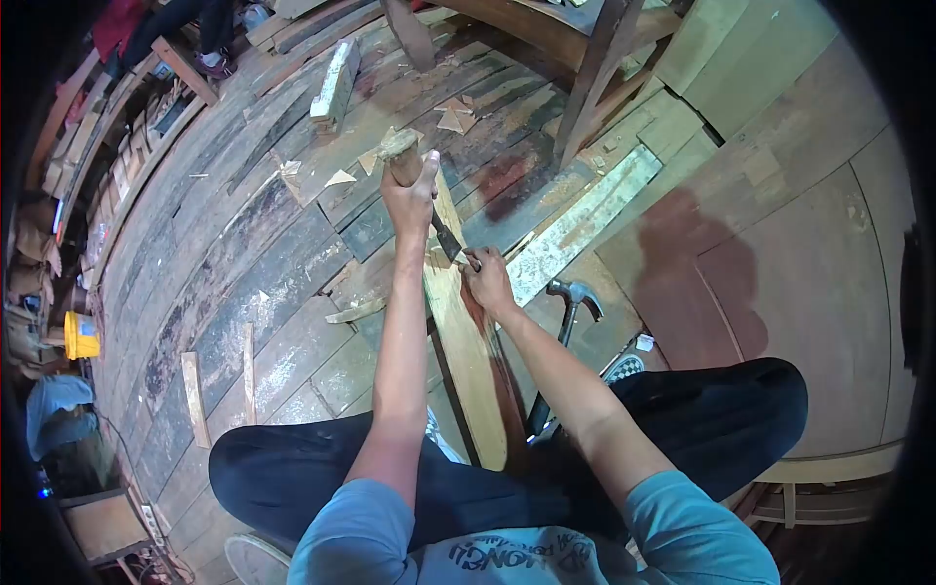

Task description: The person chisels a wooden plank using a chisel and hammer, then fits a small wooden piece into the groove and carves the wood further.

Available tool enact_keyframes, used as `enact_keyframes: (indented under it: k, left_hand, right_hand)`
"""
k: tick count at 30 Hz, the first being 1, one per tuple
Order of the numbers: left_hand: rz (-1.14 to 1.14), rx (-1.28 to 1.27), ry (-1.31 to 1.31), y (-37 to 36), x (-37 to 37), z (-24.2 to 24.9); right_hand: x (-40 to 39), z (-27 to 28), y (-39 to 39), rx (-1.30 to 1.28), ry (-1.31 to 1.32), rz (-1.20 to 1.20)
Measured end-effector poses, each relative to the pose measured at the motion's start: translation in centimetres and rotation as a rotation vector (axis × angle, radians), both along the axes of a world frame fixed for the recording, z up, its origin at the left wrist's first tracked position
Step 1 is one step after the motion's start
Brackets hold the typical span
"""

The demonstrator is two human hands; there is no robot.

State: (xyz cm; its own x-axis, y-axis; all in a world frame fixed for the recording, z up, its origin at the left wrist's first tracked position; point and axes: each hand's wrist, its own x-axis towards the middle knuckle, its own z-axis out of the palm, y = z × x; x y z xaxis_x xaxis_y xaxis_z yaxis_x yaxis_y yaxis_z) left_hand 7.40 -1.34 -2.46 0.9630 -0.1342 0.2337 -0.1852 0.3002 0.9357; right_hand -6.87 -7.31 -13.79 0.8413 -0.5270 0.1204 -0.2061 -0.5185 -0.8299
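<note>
My left hand [409, 195] is wrapped round the pale wooden handle of a chisel [447, 240], whose dark blade slants down onto a long wooden board [466, 366]. The blade's tip meets the board's upper face. Beside that tip, my right hand [489, 280] is closed at the board's right edge. A small dark shape shows at its fingertips; what the fingers grip cannot be made out. The board runs away from me between my bent legs. Just right of it, a claw hammer [575, 294] leans or lies with its dark handle towards me.
A whitish plank [585, 226] lies to the right of the board. Wood chips [455, 119], thin strips [195, 400] and a paint-marked block [335, 83] are on the plank floor. A wooden bench frame [597, 78] stands ahead. A yellow bucket [82, 335] is at far left.
</note>
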Motion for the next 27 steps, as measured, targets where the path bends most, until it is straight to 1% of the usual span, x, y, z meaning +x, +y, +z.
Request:
enact_keyframes:
  k: [8, 11, 17, 20, 22, 27]
  left_hand:
    - [0.013, -0.014, 0.014, 0.2, 0.2, -0.1]
    - [0.022, -0.012, 0.016, 0.2, 0.2, -0.2]
    - [0.063, 0.042, 0.005, 0.2, 0.3, -0.5]
    - [0.084, 0.022, 0.000, 0.1, 0.3, -0.6]
    - [0.088, -0.013, -0.007, 0.2, 0.3, -0.6]
    - [0.085, -0.022, -0.015, 0.3, 0.4, -0.5]
  right_hand:
    - [0.0, 0.0, 0.1, 0.023, 0.013, -0.006]
    - [0.0, -0.4, 0.0, -0.013, 0.007, -0.001]
    - [0.0, 0.1, 0.1, -0.006, 0.020, 0.000]
    - [0.0, 0.3, 0.1, -0.004, 0.001, 0.000]
    - [-0.2, 1.2, 0.2, 0.084, 0.075, -0.002]
    - [0.0, 0.6, 0.1, 0.065, 0.056, 0.006]
